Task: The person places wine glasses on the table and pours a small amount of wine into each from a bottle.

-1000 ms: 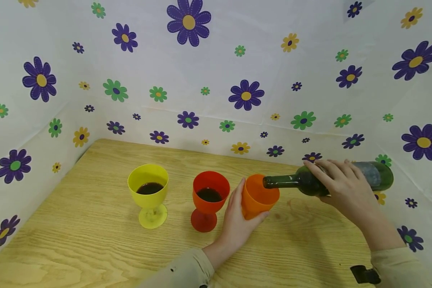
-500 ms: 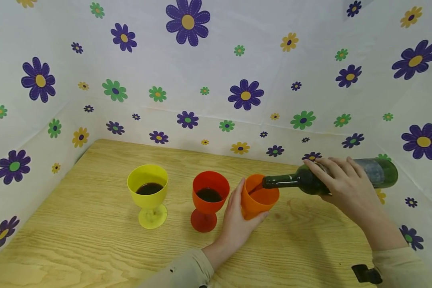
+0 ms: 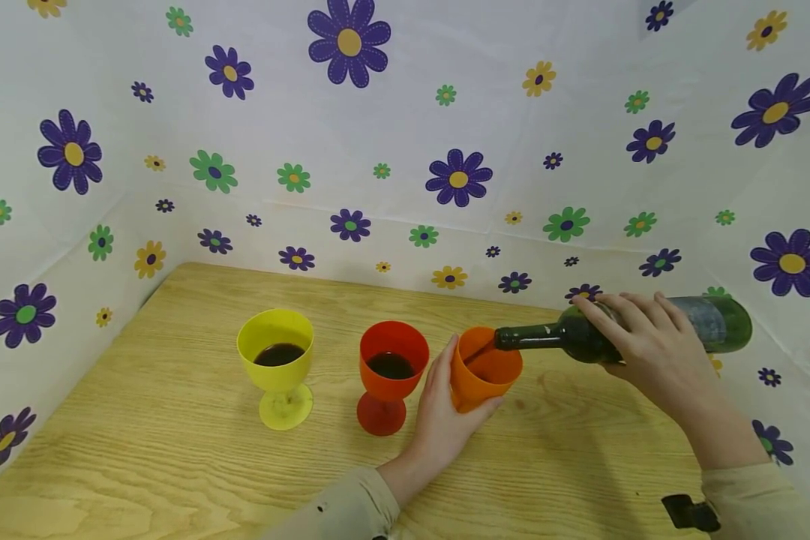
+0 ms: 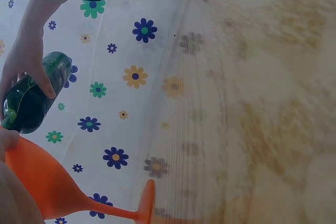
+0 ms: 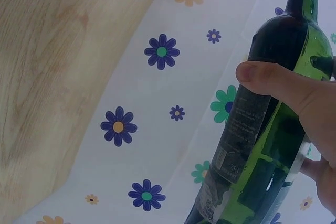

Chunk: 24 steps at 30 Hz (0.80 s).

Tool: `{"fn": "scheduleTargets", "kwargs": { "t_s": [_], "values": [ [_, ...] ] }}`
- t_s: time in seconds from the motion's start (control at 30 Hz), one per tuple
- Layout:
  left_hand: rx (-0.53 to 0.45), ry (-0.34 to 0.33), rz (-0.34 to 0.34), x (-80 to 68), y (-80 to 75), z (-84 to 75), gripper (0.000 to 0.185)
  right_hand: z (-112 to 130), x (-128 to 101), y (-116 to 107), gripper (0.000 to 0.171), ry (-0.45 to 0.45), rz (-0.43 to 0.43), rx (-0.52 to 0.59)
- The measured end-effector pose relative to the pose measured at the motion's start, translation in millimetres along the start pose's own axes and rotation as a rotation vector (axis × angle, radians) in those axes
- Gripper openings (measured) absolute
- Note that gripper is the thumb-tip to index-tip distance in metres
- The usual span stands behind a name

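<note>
My left hand (image 3: pixel 440 429) holds the bowl of an orange plastic goblet (image 3: pixel 474 390), thumb on its near right side and fingers along its left. In the left wrist view the orange goblet (image 4: pixel 50 179) stands with its foot at the tabletop. My right hand (image 3: pixel 658 352) grips a green glass wine bottle (image 3: pixel 583 334) round its body, tilted nearly level with its mouth over the goblet's rim. A thin dark red stream (image 3: pixel 479 352) runs from the mouth into the goblet. In the right wrist view the thumb lies across the labelled bottle (image 5: pixel 241 129).
Left of my left hand stands a red goblet (image 3: pixel 393 386), and further left a yellow goblet (image 3: pixel 280 367); both contain dark liquid. The wooden table (image 3: pixel 175 450) ends at a white flowered cloth (image 3: pixel 391 142) at the back and sides.
The bottle's base has risen slightly and moved right, tilting the mouth further down. A dark stream now falls into the orange goblet, where none showed a second ago. The left hand stays put.
</note>
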<state>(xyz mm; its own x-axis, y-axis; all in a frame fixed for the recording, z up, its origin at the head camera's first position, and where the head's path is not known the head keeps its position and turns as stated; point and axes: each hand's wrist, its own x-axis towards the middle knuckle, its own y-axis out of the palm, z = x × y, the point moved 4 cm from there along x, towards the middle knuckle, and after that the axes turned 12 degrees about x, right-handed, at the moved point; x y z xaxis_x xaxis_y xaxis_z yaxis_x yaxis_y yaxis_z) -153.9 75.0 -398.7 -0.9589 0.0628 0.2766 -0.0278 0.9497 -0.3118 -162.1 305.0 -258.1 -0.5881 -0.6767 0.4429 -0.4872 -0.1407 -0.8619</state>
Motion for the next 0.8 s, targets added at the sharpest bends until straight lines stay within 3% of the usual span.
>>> {"fn": "scheduleTargets", "kwargs": {
  "t_s": [0.8],
  "values": [
    [0.007, 0.011, 0.010, -1.0, -1.7, 1.6, 0.093, -0.8, -2.5, -1.3, 0.120, -0.010, -0.001, -0.011]
  ]
}}
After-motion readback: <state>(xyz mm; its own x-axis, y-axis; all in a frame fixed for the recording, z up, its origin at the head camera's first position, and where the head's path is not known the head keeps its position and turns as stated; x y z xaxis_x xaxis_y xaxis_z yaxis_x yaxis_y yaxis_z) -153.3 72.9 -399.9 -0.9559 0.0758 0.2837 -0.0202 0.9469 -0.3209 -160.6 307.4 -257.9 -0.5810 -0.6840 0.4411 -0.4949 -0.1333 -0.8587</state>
